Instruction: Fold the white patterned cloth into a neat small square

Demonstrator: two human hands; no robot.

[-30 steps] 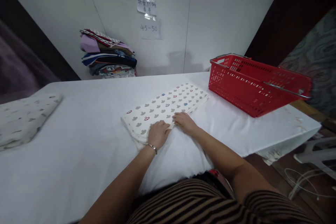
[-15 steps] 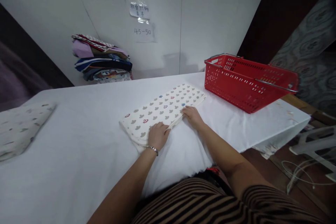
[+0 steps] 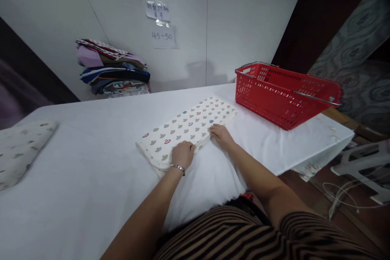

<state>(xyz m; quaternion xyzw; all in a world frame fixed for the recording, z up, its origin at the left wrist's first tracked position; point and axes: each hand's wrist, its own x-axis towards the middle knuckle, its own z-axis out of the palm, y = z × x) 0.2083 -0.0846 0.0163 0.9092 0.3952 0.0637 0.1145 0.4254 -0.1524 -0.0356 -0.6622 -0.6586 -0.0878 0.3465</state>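
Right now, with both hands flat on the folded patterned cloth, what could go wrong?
The left hand and right hand press only the near edge of the patterned cloth, so its far layers might shift or crease. The cloth's far corner lies close to the red basket; sliding it that way could bunch it against the basket.

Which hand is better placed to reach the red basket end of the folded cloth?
Right hand, probably: it rests on the cream folded cloth with grey and red prints nearer the red plastic basket; the left hand lies nearer the opposite end.
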